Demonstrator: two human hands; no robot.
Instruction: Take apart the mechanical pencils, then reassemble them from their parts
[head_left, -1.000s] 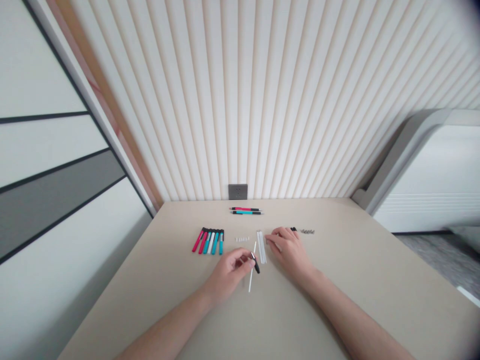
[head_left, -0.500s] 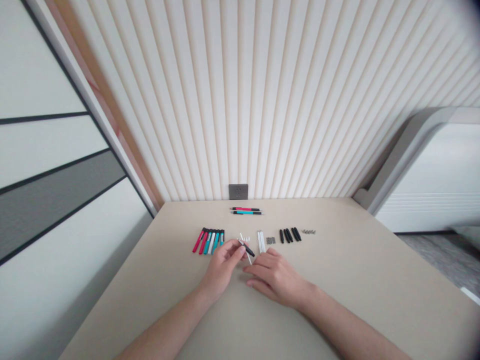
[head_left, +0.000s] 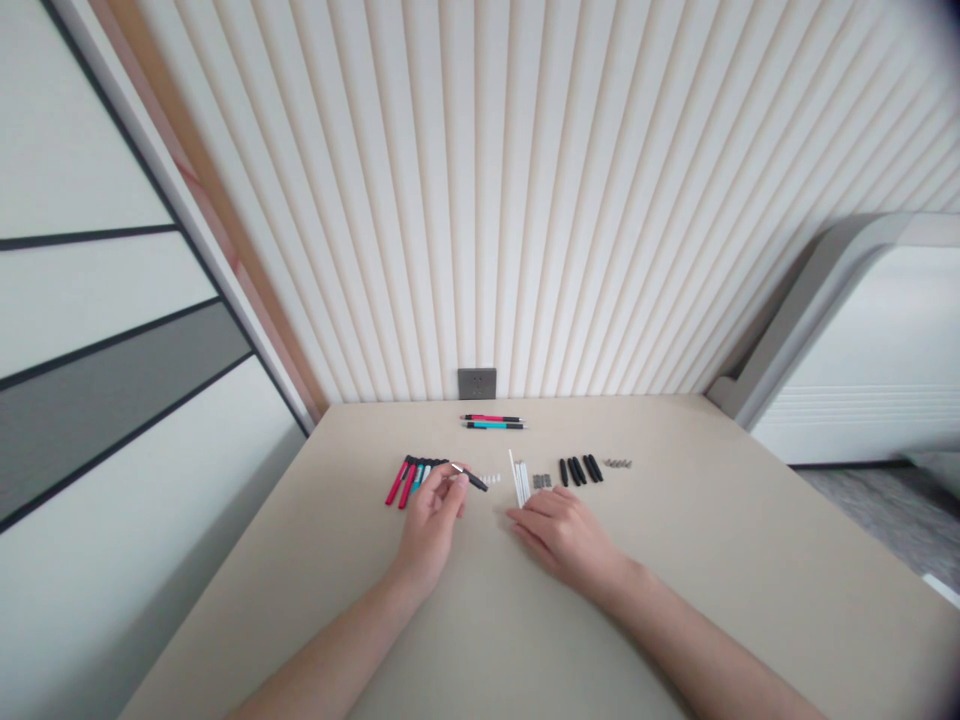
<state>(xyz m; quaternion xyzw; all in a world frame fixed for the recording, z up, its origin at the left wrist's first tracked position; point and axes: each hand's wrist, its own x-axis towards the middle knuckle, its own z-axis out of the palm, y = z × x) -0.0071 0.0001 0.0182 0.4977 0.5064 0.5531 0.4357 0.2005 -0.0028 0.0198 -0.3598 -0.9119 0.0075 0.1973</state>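
Left fingers (head_left: 454, 492) pinch a tilted black pen part (head_left: 477, 482).

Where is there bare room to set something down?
Bare tabletop shows in the near middle, between the left arm and right arm; right of the rightmost small parts; and left of the pink tubes. The row between tubes and parts is crowded with white rods, black grips and the left hand, the right hand at its near side.

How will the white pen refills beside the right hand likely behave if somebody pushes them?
The white pen refills would probably roll sideways, since they look like round rods on a flat tabletop. They are likely light, being so slim, and fairly stiff, as they look straight.
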